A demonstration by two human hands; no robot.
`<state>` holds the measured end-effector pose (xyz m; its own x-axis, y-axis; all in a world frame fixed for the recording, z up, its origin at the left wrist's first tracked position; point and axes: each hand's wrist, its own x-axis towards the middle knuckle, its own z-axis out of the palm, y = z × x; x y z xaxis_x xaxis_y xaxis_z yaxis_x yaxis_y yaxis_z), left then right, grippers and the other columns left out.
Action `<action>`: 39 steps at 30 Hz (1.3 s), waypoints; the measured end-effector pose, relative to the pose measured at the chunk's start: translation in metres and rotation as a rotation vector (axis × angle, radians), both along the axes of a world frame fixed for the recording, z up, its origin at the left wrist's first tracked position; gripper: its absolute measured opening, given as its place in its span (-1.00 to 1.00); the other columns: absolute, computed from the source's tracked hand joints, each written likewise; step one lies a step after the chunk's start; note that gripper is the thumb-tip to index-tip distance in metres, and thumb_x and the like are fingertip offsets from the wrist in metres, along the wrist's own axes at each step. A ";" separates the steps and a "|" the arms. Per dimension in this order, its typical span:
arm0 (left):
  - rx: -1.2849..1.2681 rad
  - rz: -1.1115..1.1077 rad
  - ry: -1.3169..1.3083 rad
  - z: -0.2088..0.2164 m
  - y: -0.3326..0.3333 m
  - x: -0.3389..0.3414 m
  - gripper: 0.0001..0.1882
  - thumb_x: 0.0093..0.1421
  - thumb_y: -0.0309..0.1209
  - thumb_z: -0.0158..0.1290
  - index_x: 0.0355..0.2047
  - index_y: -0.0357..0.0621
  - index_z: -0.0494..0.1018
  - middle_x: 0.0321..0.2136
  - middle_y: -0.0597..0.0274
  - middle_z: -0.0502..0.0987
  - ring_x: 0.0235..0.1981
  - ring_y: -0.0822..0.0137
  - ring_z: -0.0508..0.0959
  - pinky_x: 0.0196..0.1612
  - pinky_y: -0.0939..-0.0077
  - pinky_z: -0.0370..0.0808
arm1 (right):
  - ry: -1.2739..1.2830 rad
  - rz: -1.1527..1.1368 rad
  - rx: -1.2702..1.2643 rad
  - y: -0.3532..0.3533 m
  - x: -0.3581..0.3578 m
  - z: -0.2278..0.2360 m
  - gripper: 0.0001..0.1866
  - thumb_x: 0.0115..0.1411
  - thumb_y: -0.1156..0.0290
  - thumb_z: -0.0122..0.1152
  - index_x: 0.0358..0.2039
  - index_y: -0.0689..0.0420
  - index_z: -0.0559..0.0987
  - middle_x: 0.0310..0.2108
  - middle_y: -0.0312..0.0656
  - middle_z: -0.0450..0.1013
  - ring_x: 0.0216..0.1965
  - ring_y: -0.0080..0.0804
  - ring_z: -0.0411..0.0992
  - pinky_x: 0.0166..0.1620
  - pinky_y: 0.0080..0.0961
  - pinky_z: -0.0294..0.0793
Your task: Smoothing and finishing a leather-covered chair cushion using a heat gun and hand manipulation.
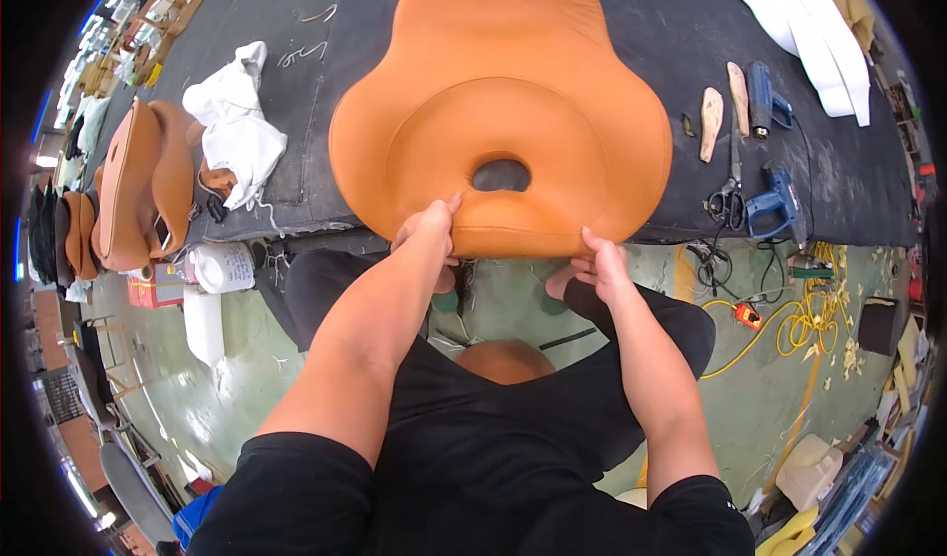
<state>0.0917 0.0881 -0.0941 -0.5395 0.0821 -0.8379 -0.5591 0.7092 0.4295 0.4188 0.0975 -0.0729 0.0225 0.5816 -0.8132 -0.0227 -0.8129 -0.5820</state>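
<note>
The black shirt (523,467) cropped below, both hands (424,230) (605,265) pinch the near edge of an orange cushion (501,117) cropped above.

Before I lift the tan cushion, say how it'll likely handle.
The tan cushion probably holds its shape: its body looks full and rounded. Its front edge, pinched by the left hand and right hand, may give. Rolling seems unlikely: it spreads broadly over the black table.
</note>
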 end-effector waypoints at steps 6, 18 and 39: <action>-0.088 -0.100 0.049 0.030 0.005 0.020 -0.11 0.27 -0.14 0.40 0.46 -0.21 0.22 0.30 -0.17 0.49 0.14 -0.33 0.59 0.03 -0.67 0.47 | 0.002 -0.042 -0.004 -0.003 -0.003 -0.003 -0.16 0.19 -0.11 0.51 0.30 0.19 0.47 0.11 0.13 0.53 -0.01 0.08 0.60 -0.07 0.06 0.60; 0.293 0.081 -0.319 0.022 -0.052 -0.025 -0.13 0.35 0.18 0.21 0.48 -0.05 0.24 0.42 -0.14 0.35 0.37 -0.40 0.37 0.37 -0.54 0.22 | -0.001 -0.333 0.055 0.003 -0.027 -0.016 -0.02 0.05 0.12 0.68 0.39 0.19 0.36 0.33 0.14 0.35 0.26 0.28 0.34 0.20 0.35 0.44; 0.528 0.041 -0.219 -0.006 -0.081 -0.031 -0.20 0.37 -0.02 0.29 0.42 -0.16 0.25 0.30 -0.11 0.47 0.26 -0.28 0.52 0.22 -0.53 0.46 | 0.028 -0.276 0.137 0.002 -0.032 -0.006 -0.01 0.14 0.06 0.64 0.41 0.30 0.33 0.33 0.14 0.38 0.26 0.30 0.40 0.19 0.41 0.45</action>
<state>0.0605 0.0068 -0.1003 -0.3694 0.5028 -0.7815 -0.6976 0.4056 0.5906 0.3865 0.0990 -0.0794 0.1739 0.6608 -0.7301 -0.2492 -0.6878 -0.6818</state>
